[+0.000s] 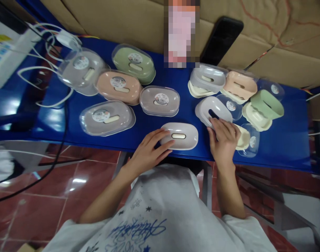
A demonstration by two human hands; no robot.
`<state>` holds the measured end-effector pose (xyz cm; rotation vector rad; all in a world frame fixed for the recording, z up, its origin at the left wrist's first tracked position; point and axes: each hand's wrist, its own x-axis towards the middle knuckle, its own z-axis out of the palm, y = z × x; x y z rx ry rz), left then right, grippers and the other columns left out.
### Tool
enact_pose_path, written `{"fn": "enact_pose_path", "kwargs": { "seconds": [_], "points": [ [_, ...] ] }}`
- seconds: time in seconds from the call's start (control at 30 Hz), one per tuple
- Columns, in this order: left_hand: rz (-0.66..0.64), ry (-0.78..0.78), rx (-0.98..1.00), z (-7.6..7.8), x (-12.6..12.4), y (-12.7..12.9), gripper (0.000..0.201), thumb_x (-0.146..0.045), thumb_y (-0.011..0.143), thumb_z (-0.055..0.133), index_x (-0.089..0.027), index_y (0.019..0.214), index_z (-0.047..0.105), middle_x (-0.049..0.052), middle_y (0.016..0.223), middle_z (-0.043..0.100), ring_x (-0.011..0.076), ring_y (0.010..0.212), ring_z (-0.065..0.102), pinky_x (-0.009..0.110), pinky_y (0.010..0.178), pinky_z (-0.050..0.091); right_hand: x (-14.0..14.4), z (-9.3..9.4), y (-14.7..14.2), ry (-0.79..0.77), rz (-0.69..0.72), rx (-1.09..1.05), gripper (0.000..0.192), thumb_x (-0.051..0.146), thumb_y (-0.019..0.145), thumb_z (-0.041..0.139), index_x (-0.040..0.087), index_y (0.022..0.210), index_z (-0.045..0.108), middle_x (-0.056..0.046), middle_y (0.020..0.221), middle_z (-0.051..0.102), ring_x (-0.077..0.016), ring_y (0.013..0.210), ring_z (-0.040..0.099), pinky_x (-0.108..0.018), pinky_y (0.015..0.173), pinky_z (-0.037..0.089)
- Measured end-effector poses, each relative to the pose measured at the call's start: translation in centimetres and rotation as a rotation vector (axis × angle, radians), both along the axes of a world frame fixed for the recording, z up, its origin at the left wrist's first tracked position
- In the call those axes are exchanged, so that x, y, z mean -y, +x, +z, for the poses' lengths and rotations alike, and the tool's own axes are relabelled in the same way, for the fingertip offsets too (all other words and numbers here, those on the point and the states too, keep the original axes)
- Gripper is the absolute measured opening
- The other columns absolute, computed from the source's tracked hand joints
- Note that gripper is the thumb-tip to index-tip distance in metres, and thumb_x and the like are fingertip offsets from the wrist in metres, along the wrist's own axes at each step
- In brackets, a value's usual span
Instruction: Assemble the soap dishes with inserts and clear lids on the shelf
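- Grey soap dish [179,135] sits uncovered at the near edge of the blue table [280,147], cream insert showing through its slot.
- Left hand [149,151] rests on the dish's left end — fingers spread flat, not clamped.
- Right hand [224,138] lies open on a tilted grey tray [211,109], beside a clear lid [232,106].
- Left of the hands — five lidded soap boxes, among them a green one [133,63] and a pink one [118,86].
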<state>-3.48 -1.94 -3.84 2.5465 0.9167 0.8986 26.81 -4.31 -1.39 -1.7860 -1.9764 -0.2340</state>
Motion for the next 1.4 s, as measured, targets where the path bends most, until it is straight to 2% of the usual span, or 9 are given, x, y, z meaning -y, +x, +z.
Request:
{"fn": "enact_pose_path", "kwargs": {
  "seconds": [0.13, 0.33, 0.47, 0.57, 0.63, 0.73, 0.83, 1.17, 1.4],
  "points": [
    [-0.023, -0.019, -0.027, -0.1, 0.1, -0.4, 0.039, -0.012, 0.097, 0.076, -0.023, 0.134, 0.066, 0.015, 0.146, 0.066, 0.0329, 0.145, 0.060, 0.054, 0.115, 0.059, 0.5, 1.0, 1.6, -0.064, 0.031, 0.069, 0.051, 0.043, 0.110, 0.061, 0.027, 0.158, 0.057, -0.014, 0.166, 0.055, -0.0340, 0.155, 0.051, -0.059, 0.130, 0.034],
    [0.000, -0.061, 0.028, -0.7, 0.3, -0.9, 0.044, -0.010, 0.095, 0.076, -0.026, 0.135, 0.065, 0.015, 0.152, 0.061, 0.0345, 0.147, 0.058, 0.058, 0.117, 0.057, 6.8, 0.6, 6.0, 0.033, -0.597, -0.073, 0.087, 0.070, 0.093, 0.074, 0.017, 0.160, 0.055, -0.031, 0.164, 0.050, -0.0528, 0.151, 0.049, -0.081, 0.112, 0.043],
    [-0.021, -0.077, 0.054, -0.4, 0.0, -0.9, 0.047, -0.012, 0.095, 0.078, -0.028, 0.137, 0.065, 0.014, 0.153, 0.060, 0.0346, 0.147, 0.058, 0.058, 0.117, 0.057, 9.3, 0.0, 7.3, -0.048, -0.651, -0.242, 0.078, 0.068, 0.092, 0.077, 0.015, 0.149, 0.066, -0.027, 0.150, 0.064, -0.0491, 0.142, 0.061, -0.073, 0.108, 0.053],
    [-0.031, -0.051, 0.054, 0.1, -0.2, -0.9, 0.053, -0.022, 0.095, 0.084, -0.027, 0.143, 0.062, 0.016, 0.154, 0.058, 0.0357, 0.149, 0.056, 0.059, 0.118, 0.056, 9.1, 0.9, 5.8, 0.106, -0.539, -0.309, 0.060, 0.052, 0.097, 0.078, 0.021, 0.147, 0.068, -0.021, 0.157, 0.061, -0.0439, 0.149, 0.056, -0.067, 0.111, 0.055],
    [-0.012, -0.020, 0.084, 0.5, -0.2, -0.9, 0.063, -0.030, 0.093, 0.087, -0.029, 0.149, 0.057, 0.016, 0.158, 0.055, 0.0361, 0.150, 0.055, 0.059, 0.119, 0.056, 8.4, 1.5, 3.8, 0.133, -0.282, -0.297, 0.060, 0.046, 0.096, 0.080, 0.024, 0.150, 0.065, -0.018, 0.164, 0.055, -0.0427, 0.153, 0.052, -0.069, 0.119, 0.049],
    [-0.004, -0.005, 0.130, 0.9, -0.2, -0.9, 0.074, -0.037, 0.092, 0.088, -0.034, 0.157, 0.050, 0.014, 0.165, 0.050, 0.0369, 0.155, 0.051, 0.061, 0.120, 0.055, 6.8, 1.7, 0.6, -0.062, 0.218, -0.323, 0.055, 0.044, 0.098, 0.077, 0.031, 0.150, 0.062, -0.013, 0.165, 0.053, -0.0410, 0.154, 0.052, -0.069, 0.123, 0.047],
    [-0.040, -0.039, 0.094, 0.9, -0.4, -1.0, 0.079, -0.037, 0.094, 0.086, -0.032, 0.162, 0.046, 0.016, 0.168, 0.048, 0.0384, 0.161, 0.043, 0.063, 0.124, 0.050, 4.7, 1.1, -1.3, -0.231, 0.447, -0.381, 0.045, 0.041, 0.102, 0.069, 0.031, 0.146, 0.061, -0.011, 0.163, 0.053, -0.0387, 0.159, 0.045, -0.066, 0.125, 0.047],
    [0.023, -0.089, 0.134, 0.0, -0.8, -0.8, 0.073, -0.033, 0.097, 0.082, -0.027, 0.162, 0.048, 0.019, 0.164, 0.052, 0.0333, 0.154, 0.053, 0.054, 0.122, 0.055, 2.0, -0.6, -2.3, -0.297, 0.532, -0.231, 0.059, 0.030, 0.111, 0.053, 0.035, 0.168, 0.040, -0.008, 0.178, 0.035, -0.0353, 0.170, 0.022, -0.068, 0.131, 0.038],
    [0.025, -0.084, 0.092, -0.2, -1.4, -1.0, 0.070, -0.037, 0.097, 0.081, -0.029, 0.160, 0.050, 0.019, 0.163, 0.052, 0.0331, 0.149, 0.058, 0.051, 0.113, 0.062, 1.9, -1.1, -2.7, -0.302, 0.504, -0.175, 0.060, 0.028, 0.110, 0.056, 0.039, 0.168, 0.044, -0.005, 0.183, 0.027, -0.0362, 0.171, 0.018, -0.067, 0.130, 0.040]
  ]
}}
